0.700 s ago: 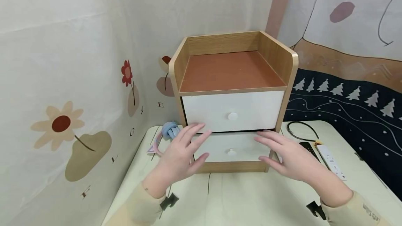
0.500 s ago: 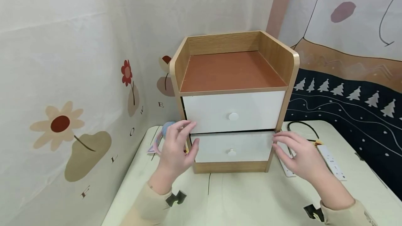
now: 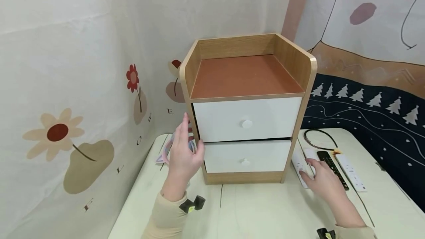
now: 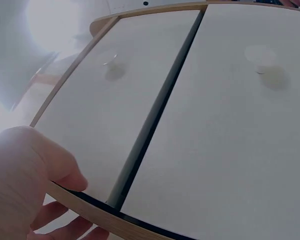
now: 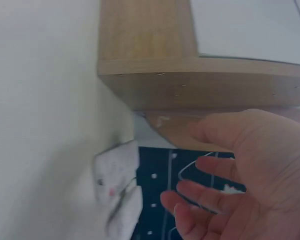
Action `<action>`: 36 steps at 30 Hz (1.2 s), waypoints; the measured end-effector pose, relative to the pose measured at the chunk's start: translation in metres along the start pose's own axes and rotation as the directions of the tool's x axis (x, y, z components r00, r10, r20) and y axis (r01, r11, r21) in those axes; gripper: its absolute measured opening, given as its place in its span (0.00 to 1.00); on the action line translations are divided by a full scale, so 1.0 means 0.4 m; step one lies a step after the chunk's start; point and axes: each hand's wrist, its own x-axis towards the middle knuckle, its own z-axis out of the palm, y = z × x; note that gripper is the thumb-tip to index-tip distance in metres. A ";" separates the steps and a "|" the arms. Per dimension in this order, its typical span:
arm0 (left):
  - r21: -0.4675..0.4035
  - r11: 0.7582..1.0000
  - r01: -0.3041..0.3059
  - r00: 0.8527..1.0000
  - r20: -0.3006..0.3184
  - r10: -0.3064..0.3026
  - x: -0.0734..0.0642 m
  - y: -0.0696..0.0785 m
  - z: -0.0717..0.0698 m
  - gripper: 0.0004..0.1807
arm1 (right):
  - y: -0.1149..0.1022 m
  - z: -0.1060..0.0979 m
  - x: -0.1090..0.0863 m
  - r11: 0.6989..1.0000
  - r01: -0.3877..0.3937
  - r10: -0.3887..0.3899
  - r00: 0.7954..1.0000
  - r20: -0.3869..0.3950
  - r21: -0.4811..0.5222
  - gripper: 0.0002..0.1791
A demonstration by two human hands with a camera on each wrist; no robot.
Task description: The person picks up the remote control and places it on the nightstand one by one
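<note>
Item, far left: pale wall cloth (image 3: 76,95), printed with flowers and letters. Item: ring-shaped pink and lilac article (image 3: 164,156) on the table (image 3: 239,213), partly hidden by the left hand (image 3: 182,159). Left hand: at the cabinet's left side panel, fingers extended along its outer face, thumb apart at the front edge; contact or firm pressure cannot be told. Item, centre: wood-effect cabinet (image 3: 245,177), upright on the table, between the two hands. Top compartment (image 3: 247,76): open above and in front, walled on three sides, reddish-brown floor. Upper drawer (image 3: 217,123): white front, round white knob (image 3: 247,124), dark gaps at its left and lower edges; contents hidden. Lower drawer (image 3: 225,158): white front, matching knob (image 3: 245,162), set in its frame; contents hidden. Right hand (image 3: 325,182): well apart from the left, fingers loosely bent and parted, nothing held, right of the cabinet. Items near it: white strip (image 3: 299,169), dark remote (image 3: 336,173), white power strip (image 3: 351,172); black loop (image 3: 310,143) behind. Item, far right: navy cloth (image 3: 372,117) with printed white trees.
</note>
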 end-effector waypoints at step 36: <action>0.032 0.999 0.027 0.988 0.152 -0.032 -0.020 -0.033 -0.015 0.53 | 0.045 0.134 -0.023 0.990 -0.139 0.141 0.987 -0.075 0.031 0.32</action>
